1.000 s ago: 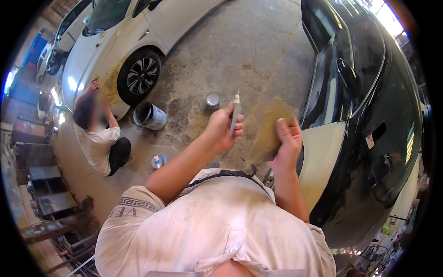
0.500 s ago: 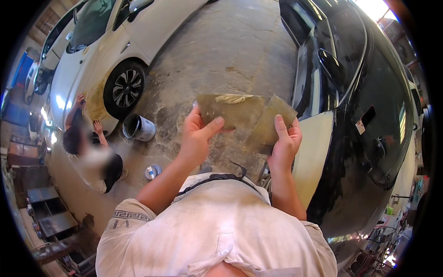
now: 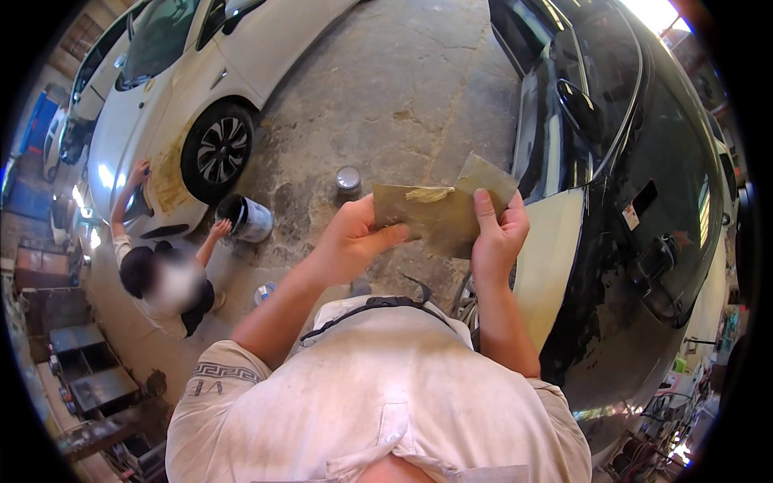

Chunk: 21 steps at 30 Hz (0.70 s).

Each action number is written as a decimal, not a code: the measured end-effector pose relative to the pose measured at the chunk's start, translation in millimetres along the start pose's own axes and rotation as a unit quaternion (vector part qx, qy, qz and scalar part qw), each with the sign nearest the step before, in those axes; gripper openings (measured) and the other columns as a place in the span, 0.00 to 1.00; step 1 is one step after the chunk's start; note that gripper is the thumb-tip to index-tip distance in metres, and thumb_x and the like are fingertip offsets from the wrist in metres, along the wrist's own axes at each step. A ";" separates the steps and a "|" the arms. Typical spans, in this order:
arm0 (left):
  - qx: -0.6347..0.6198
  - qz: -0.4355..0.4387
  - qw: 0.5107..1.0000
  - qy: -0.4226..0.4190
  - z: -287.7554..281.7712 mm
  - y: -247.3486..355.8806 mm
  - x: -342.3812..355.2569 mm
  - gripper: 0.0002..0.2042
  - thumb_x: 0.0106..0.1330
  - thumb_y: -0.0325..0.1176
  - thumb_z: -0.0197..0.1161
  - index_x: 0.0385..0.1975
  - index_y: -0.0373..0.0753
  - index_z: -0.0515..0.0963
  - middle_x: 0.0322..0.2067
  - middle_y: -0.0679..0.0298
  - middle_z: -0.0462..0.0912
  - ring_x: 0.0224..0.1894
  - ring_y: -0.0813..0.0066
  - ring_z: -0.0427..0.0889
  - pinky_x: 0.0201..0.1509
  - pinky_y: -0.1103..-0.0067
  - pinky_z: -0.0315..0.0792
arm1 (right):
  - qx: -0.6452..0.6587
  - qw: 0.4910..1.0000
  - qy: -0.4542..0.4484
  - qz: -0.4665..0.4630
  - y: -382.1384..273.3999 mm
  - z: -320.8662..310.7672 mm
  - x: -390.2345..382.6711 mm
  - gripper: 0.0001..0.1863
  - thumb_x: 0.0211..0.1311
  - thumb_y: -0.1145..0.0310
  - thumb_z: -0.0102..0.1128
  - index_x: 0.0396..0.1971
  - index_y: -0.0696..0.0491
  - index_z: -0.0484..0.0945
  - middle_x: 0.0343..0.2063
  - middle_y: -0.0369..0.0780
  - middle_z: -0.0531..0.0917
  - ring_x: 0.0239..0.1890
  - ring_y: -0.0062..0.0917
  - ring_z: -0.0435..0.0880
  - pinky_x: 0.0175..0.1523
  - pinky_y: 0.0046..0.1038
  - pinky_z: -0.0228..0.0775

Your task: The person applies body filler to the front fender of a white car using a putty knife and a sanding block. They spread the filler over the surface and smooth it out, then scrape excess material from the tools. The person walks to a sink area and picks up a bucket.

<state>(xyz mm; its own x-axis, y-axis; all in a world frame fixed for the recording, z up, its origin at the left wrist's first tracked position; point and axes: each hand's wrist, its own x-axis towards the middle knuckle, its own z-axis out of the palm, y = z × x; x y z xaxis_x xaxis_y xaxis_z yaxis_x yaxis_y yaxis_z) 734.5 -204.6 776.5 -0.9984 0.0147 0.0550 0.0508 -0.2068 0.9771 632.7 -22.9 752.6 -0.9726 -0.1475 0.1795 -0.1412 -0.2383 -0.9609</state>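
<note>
My left hand (image 3: 352, 243) grips a flat, brownish putty spreader (image 3: 396, 211) between thumb and fingers. A dab of cream-coloured putty (image 3: 429, 194) lies along its upper edge. A second putty spreader (image 3: 485, 174) of the same dull colour is pinched in my right hand (image 3: 498, 240), with the thumb on its face. Both blades overlap in front of my waist, above the concrete floor. Just right of my right hand is a pale yellow panel (image 3: 550, 262) on the dark car.
The dark car (image 3: 644, 201) fills the right side. At left a white car (image 3: 266, 40) has a brownish patch by its front wheel (image 3: 220, 150). A co-worker (image 3: 169, 278) crouches there, one hand at a bucket (image 3: 256, 222). A round tin (image 3: 348, 178) stands on the floor.
My left hand and its spreader have moved right, so the two blades overlap more. The tin behind has come into view. The co-worker's hand has gone from the white car to the bucket.
</note>
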 end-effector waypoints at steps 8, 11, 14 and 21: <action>0.169 -0.061 0.982 -0.049 9.0 1.6 -0.2 0.15 0.67 0.27 0.59 0.52 0.32 0.70 0.35 0.56 0.81 0.35 0.73 0.77 0.43 0.75 0.72 | 0.027 0.998 -0.050 -0.029 -9.2 25.7 -21.2 0.15 0.65 0.69 0.62 0.48 0.60 0.75 0.39 0.36 0.83 0.39 0.16 0.78 0.46 0.18 0.69; 0.240 -0.086 0.961 -0.105 8.1 18.9 1.6 0.15 0.66 0.29 0.59 0.51 0.33 0.69 0.30 0.50 0.81 0.30 0.65 0.77 0.40 0.72 0.72 | 0.036 0.996 -0.059 -0.047 -16.0 27.5 -17.5 0.14 0.65 0.69 0.63 0.47 0.60 0.75 0.39 0.36 0.82 0.39 0.15 0.78 0.45 0.17 0.68; 0.264 -0.103 0.948 -0.143 3.8 16.6 2.1 0.14 0.65 0.26 0.61 0.50 0.33 0.71 0.33 0.58 0.81 0.32 0.74 0.74 0.39 0.75 0.71 | 0.061 0.994 -0.064 -0.060 -17.3 28.2 -8.9 0.14 0.64 0.70 0.64 0.44 0.60 0.74 0.36 0.36 0.82 0.35 0.15 0.77 0.40 0.18 0.70; 0.135 -0.142 0.979 -0.061 -1.3 -12.4 -3.9 0.14 0.64 0.27 0.63 0.48 0.33 0.74 0.36 0.61 0.83 0.37 0.82 0.76 0.43 0.78 0.73 | -0.152 0.987 0.000 -0.057 7.0 39.2 -17.4 0.21 0.67 0.54 0.59 0.39 0.60 0.70 0.28 0.48 0.83 0.29 0.37 0.84 0.34 0.34 0.73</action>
<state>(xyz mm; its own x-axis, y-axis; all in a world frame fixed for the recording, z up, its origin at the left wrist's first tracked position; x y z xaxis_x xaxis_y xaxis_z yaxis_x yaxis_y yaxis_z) 737.7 -203.3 763.9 -0.9635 0.1541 -0.2188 -0.2072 0.0880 0.9743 655.9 -59.7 751.1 -0.9472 -0.1373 0.2897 -0.2981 0.0452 -0.9534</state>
